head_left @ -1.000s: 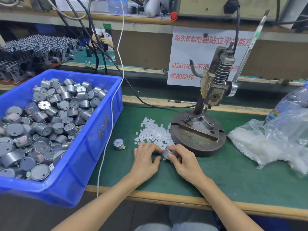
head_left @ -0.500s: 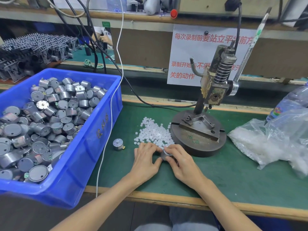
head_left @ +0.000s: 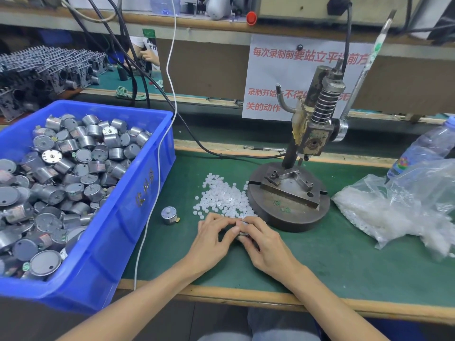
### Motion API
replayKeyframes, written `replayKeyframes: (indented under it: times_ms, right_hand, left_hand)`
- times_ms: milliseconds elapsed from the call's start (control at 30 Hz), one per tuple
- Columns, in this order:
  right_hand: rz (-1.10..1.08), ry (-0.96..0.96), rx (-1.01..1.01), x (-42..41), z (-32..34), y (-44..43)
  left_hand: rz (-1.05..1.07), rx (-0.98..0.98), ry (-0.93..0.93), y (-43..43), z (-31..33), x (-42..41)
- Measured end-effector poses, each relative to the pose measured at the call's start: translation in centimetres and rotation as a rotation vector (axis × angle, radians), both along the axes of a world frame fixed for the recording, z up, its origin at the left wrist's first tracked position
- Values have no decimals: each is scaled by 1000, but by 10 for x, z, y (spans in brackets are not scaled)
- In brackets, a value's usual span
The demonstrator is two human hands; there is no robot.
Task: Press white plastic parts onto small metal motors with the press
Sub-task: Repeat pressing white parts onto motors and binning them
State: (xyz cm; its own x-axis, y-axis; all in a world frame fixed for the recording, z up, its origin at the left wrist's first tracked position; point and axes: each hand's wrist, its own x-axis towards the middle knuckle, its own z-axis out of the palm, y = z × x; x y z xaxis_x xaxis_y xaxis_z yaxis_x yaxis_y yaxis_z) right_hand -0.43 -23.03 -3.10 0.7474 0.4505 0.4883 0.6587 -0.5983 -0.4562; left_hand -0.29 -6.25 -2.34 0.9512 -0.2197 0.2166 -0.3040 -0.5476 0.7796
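Green tabletop (head_left: 344,257) bearing a blue plastic bin (head_left: 138,217) heaped with silver metal motors (head_left: 73,153), apparently awaiting parts; grey lever press (head_left: 312,134), fixture vacant; heap of white plastic parts (head_left: 224,198). Left hand (head_left: 211,239) and right hand (head_left: 266,244), fingers curled, grasp one small metal motor (head_left: 242,229) beside the press base. Whether a part sits on it is hidden.

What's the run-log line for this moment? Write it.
step: before pressing | left hand and right hand: both pinch small silver metal motor | grey iron press: fixture empty | pile of white plastic parts: beside press base
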Motion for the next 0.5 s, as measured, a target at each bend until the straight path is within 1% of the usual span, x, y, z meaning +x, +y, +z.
replayKeyframes:
  times_ms: [167,200,233,267,333,400,433,500]
  right_hand:
    - [-9,54,10,0,0,-1]
    - [-21,77,48,0,1,-1]
    - [-61,111,131,0,2,0]
    - [-131,173,265,1,5,1]
    - [-257,399,660,5,16,-1]
    - [-296,590,1031,12,30,-7]
    - [-292,640,1148,15,37,-11]
    - [-287,689,1278,21,49,-18]
  left_hand:
    - [-7,24,24,-5,3,-1]
    - [2,11,29,-6,5,-1]
    - [9,-18,38,-8,9,0]
    - [9,-57,45,-10,15,3]
    - [-20,-121,39,-19,29,10]
    - [-62,-117,-4,-34,43,21]
    - [-70,-104,-32,-43,49,27]
    - [-60,-91,-71,-63,56,40]
